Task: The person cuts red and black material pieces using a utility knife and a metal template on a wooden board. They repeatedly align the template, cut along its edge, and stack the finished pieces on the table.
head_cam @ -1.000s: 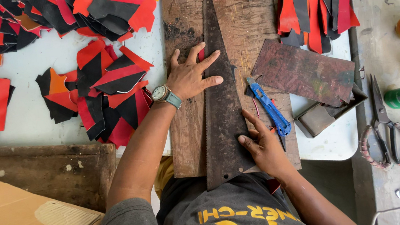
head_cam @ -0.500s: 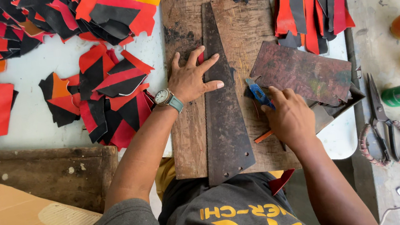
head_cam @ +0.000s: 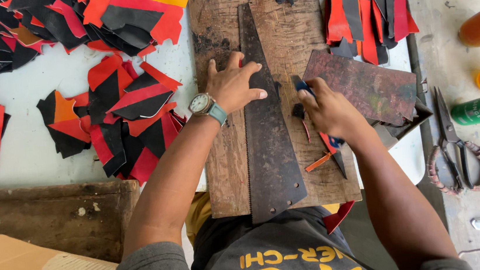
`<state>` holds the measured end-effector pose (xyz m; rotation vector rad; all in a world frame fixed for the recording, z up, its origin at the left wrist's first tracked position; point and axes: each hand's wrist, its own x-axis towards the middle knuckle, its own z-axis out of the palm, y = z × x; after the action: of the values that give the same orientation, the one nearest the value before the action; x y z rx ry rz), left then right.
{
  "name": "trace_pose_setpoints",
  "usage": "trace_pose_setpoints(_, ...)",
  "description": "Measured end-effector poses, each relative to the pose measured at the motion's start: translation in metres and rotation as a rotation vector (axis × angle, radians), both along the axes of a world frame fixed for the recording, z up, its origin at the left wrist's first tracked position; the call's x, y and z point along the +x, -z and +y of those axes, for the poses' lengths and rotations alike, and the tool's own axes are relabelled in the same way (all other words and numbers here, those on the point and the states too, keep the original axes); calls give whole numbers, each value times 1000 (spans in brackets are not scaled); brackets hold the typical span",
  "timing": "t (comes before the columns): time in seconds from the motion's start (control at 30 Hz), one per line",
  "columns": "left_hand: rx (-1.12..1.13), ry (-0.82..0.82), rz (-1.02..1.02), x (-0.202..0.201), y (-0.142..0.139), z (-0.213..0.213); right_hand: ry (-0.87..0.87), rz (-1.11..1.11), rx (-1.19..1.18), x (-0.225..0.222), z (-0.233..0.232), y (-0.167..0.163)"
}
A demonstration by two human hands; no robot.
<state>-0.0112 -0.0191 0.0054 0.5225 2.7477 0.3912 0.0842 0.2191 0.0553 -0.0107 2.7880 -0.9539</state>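
Leather strips are what we are cutting: a dark strip lies under the saw blade (head_cam: 265,126) on the wooden board (head_cam: 227,154). Our left hand (head_cam: 235,85) lies spread flat, pressing the blade down as a straightedge. Our right hand (head_cam: 329,112) is closed round a blue knife (head_cam: 304,87) at the blade's right edge, about midway along, so we judge this cut half done. Cut red-and-black pieces (head_cam: 125,105) already pile to the left; offcuts (head_cam: 319,162) lie beside the blade.
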Motion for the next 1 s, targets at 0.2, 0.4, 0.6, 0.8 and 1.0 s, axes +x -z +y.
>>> trace_pose_setpoints(0.2, -97, 63, -34, -20, -14, 11, 34, -150, 68, -66, -27, -4)
trace_pose_setpoints(0.4, -219, 71, -114, -22, -23, 20, -87, -59, 391, -101, -28, 19)
trace_pose_setpoints(0.6, -162, 79, -104, -19, -23, 18, -163, -120, 470, -117, -32, 33)
trace_pose_setpoints(0.8, -124, 94, -21, -19, -20, 19, -221, -139, 544, -109, -39, 29)
trace_pose_setpoints(1.0, -166, 92, -79, -15, -25, 17, -271, -254, 602, -103, -54, 23)
